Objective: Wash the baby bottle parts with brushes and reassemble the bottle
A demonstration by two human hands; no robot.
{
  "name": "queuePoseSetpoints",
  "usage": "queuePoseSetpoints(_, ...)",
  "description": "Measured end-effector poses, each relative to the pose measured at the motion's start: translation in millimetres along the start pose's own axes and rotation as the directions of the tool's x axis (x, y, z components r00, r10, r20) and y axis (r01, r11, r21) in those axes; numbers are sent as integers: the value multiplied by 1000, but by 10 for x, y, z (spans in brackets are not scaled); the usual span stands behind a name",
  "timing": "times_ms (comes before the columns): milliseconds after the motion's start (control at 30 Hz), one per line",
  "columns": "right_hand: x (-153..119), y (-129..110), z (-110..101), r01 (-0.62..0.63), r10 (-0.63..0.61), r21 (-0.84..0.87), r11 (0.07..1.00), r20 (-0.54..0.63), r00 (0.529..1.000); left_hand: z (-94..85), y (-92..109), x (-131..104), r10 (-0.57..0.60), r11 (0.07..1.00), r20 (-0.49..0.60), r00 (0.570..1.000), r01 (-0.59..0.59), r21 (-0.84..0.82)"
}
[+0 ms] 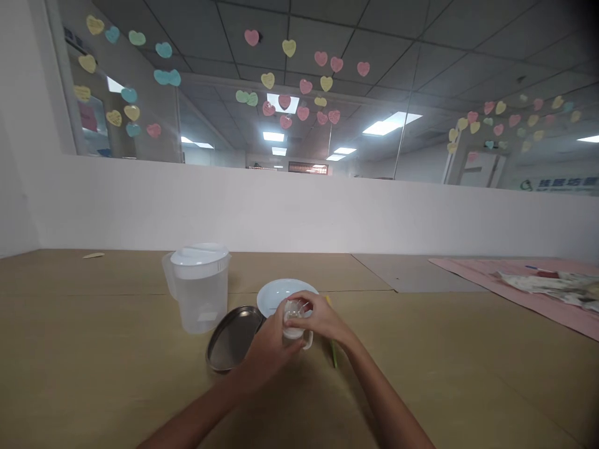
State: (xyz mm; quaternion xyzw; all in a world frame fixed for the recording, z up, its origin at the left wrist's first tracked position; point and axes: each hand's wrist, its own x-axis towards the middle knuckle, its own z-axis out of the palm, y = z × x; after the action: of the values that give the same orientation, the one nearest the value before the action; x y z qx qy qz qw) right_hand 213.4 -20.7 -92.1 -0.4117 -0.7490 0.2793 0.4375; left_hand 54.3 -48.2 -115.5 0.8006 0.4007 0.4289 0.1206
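A: What is taken up by the largest things?
B: The back is filled by a glass partition (346, 134), and below it a white wall (299, 212) is seen. In front, a broad brown worktop (421, 368) is spread.

A: What is laid on it at the far right?
B: A pink cloth (472, 279), by which a crumpled whitish cloth (528, 284) is borne.

A: And nearer the middle?
B: A translucent pitcher (203, 302) is stood upright at the left, topped by a white lid (201, 254), its handle turned to the left. Just beside it, nearer the hands, an oval metal tray (231, 343) is placed. A pale plate (276, 293) is set behind the hands and is partly hidden by them; whether it is touched by the tray cannot be told.

A: How are the hands placed?
B: They are brought together on one thing. A small cup (292, 332) is gripped from the left side by the left hand (269, 343), while its top is grasped by the bent fingers of the right hand (322, 317). It is held in front of the plate, with a white handle seen at its right. What is contained in it cannot be made out.

A: Is anything slimmer seen?
B: A thin yellow-green stick (334, 355) is laid just beside the right hand, partly covered by it. Small heart-shaped notes (306, 86) are scattered over the glass.
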Motion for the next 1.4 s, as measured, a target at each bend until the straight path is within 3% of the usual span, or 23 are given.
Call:
queuePoseSetpoints(200,-2,194,114,-46,51,273,961,-10,999,290,-153,-219,14,1000,-136,991,-11,22)
queuePoseSetpoints(367,-15,179,128,-96,99,354,930,9,995,298,-181,-221,-14,998,-100,995,21,62)
queuePoseSetpoints(533,-13,163,170,-127,180,437,890,-81,980,304,-183,-240,-48,997,-87,995,54,61)
queuePoseSetpoints(700,-31,174,264,-52,134,388,920,-187,973,325,-238,-253,-59,998,-115,992,60,12)
queuePoseSetpoints(867,-14,156,180,112,80,534,838,-323,943,307,-274,-243,-91,996,-143,986,86,-36)
queuePoseSetpoints(933,4,214,112,154,62,454,877,-426,903,297,-274,-241,-106,994,-139,985,100,-47)
queuePoseSetpoints(1033,24,380,67,144,-47,159,977,-494,868,290,-265,-238,-113,992,-149,982,103,-73)
queuePoseSetpoints(1133,25,533,98,154,-183,-105,982,-384,905,286,-252,-234,-119,988,-165,979,101,-114)
queuePoseSetpoints(1200,24,589,127,195,-244,-184,963,-298,923,282,-248,-231,-128,986,-171,977,106,-129)
queuePoseSetpoints(1300,29,635,156,227,-268,-188,956,-234,934,275,-255,-231,-141,985,-171,975,120,-128)
queuePoseSetpoints(1400,35,695,177,196,-216,-128,972,-170,961,269,-271,-233,-132,987,-153,979,114,-117)
